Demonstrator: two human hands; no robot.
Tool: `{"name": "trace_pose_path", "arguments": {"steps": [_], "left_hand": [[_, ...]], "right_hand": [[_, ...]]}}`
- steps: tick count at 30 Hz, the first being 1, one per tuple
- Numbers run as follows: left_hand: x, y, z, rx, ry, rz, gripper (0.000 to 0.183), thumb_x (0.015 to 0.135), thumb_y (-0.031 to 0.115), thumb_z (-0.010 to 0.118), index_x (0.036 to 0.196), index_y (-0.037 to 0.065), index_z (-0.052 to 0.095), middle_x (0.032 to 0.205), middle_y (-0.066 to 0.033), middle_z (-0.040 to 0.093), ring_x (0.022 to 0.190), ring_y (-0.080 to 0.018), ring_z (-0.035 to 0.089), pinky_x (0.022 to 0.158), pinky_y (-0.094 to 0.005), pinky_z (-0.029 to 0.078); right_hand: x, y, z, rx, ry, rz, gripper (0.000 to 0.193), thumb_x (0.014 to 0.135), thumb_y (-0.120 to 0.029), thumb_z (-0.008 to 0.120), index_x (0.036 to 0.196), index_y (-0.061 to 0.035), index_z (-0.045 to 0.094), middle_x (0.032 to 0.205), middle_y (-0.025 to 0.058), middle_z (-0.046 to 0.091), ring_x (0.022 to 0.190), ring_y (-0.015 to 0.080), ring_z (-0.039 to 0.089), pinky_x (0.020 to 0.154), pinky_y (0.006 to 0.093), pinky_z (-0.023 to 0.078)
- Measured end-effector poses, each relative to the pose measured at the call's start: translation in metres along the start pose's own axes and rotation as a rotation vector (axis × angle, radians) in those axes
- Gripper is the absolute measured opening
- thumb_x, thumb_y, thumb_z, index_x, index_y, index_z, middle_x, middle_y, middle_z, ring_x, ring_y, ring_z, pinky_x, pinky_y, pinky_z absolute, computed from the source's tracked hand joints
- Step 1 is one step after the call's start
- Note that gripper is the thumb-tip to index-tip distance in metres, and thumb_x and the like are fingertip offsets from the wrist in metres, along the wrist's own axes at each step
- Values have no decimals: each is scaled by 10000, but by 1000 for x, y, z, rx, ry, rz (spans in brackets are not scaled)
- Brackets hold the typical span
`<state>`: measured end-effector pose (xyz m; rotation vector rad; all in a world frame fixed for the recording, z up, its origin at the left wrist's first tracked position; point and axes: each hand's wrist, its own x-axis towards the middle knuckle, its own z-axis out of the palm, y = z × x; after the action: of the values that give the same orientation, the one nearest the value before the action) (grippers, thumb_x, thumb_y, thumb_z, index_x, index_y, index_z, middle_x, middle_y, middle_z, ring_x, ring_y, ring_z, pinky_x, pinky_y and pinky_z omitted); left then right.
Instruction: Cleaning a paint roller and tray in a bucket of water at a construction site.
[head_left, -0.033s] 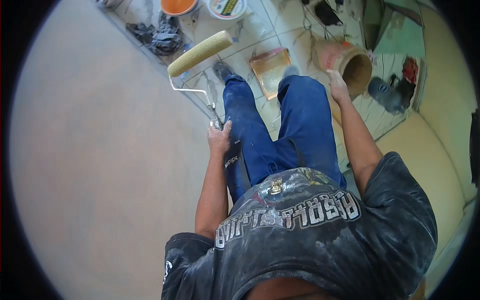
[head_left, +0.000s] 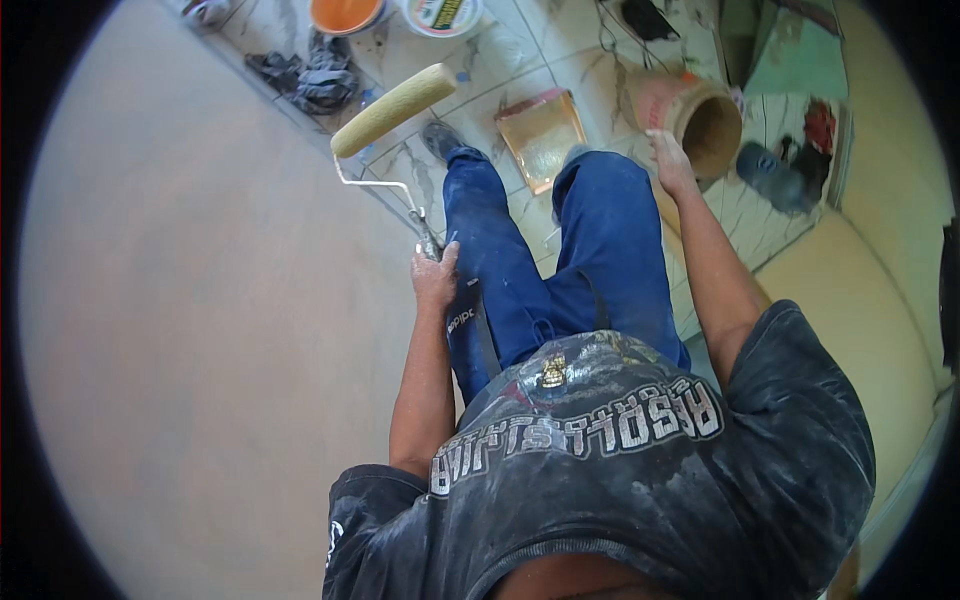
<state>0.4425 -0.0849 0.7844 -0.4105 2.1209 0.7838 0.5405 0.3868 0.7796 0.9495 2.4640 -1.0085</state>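
My left hand (head_left: 435,274) is closed round the dark handle of a paint roller (head_left: 395,110). The roller's yellowish nap sleeve tilts up to the right on its bent white wire frame, beside a broad pale wall (head_left: 220,300). My right hand (head_left: 672,162) is held out with its fingers stretched and nothing visible in it. In the picture it overlaps the edge of a brown bucket (head_left: 712,130) tipped toward me; whether they touch I cannot tell. A shallow paint tray (head_left: 540,140) with a pale wet-looking inside lies on the floor between my feet.
At the far left are an orange-lined bucket (head_left: 346,12), a white tub lid (head_left: 442,14) and crumpled dark plastic (head_left: 318,76). Far right lie a black item with cords (head_left: 648,18), a dark blue cap-like thing (head_left: 775,178) and red cloth (head_left: 820,125). Marbled tiles cover the floor.
The view has shifted very slightly, and the roller sits a little further left. My right hand has moved slightly up and left, its fingers looking more stretched.
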Motion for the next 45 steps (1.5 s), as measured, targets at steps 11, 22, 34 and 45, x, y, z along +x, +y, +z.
{"name": "trace_pose_path", "arguments": {"steps": [11,22,34,45], "left_hand": [[-140,110,233,-158,-182,-170,449,806,319,712,1036,-11,512,803,-101,536,562,-169,534,507,-318,467],[-538,127,619,-254,-113,-117,280,835,262,680,951,76,505,620,0,505,460,-89,480,406,-224,339],[-599,-34,1026,-416,-26,-209,300,823,273,698,928,87,487,629,-21,507,481,-106,500,425,-239,375],[-67,-383,1407,-394,-15,-359,319,814,183,680,986,71,435,616,-43,525,461,-119,521,396,-217,384]], "right_hand": [[-177,279,-146,226,6,575,552,961,-518,377,1085,-14,567,941,183,623,862,327,607,825,413,457],[-512,772,-273,262,-141,715,636,944,-558,411,1223,-4,548,989,126,639,745,197,609,785,348,484],[-397,1185,-129,361,-331,705,717,926,-575,371,1248,46,526,1250,314,524,1192,429,493,1011,452,379],[87,1557,448,7,-303,421,641,932,-535,404,1250,12,511,1278,289,513,1194,432,489,998,463,395]]}}
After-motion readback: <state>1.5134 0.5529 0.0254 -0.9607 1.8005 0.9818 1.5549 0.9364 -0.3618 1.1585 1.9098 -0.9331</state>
